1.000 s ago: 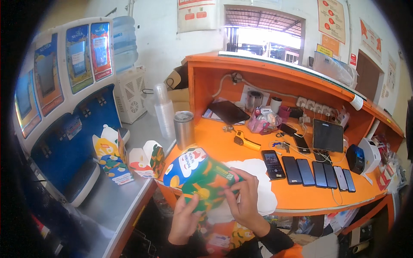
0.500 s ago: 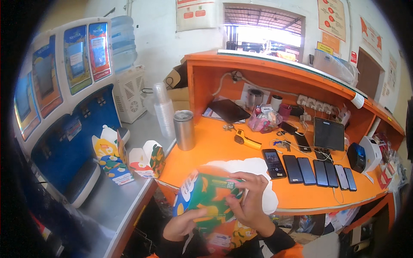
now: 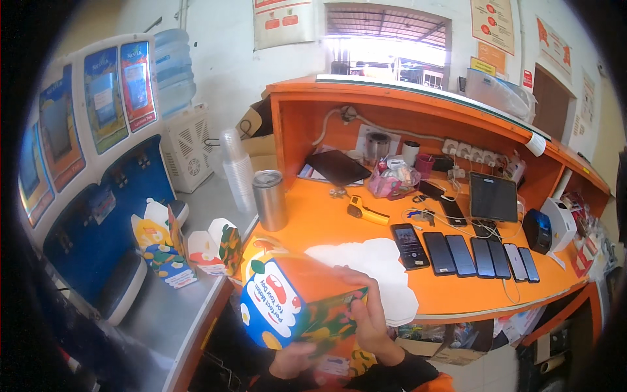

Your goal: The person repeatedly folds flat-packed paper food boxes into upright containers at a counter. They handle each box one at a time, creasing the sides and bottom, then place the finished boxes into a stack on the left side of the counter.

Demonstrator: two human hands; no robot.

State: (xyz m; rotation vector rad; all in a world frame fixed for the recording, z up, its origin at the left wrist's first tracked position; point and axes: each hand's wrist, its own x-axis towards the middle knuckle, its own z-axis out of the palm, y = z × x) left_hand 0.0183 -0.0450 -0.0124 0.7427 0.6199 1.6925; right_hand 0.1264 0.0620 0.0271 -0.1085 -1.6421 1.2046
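A colourful takeaway box (image 3: 277, 307) in blue, green, orange and yellow is between my two hands, over the desk's front edge. My left hand (image 3: 294, 359) grips it from below at its lower edge. My right hand (image 3: 373, 326) is closed around its right end, fingers on the green and orange side. The box is tilted, and motion blurs part of it. Just beyond lies a pile of white, flat scalloped sheets (image 3: 385, 277). Two opened takeaway boxes, one blue and yellow (image 3: 163, 251) and one white and red (image 3: 212, 251), stand on the metal counter to the left.
A steel tumbler (image 3: 270, 202) and a stack of clear plastic cups (image 3: 237, 170) stand near the desk's left end. Several phones (image 3: 460, 255) lie in a row on the right, below a tablet (image 3: 493, 198). A yellow handheld device (image 3: 367, 211) lies mid-desk. A drink dispenser (image 3: 98, 215) is at left.
The box has turned in my hands: its blue end with a white patch now faces me more, and its green side is angled away. The surroundings have shifted slightly left in view.
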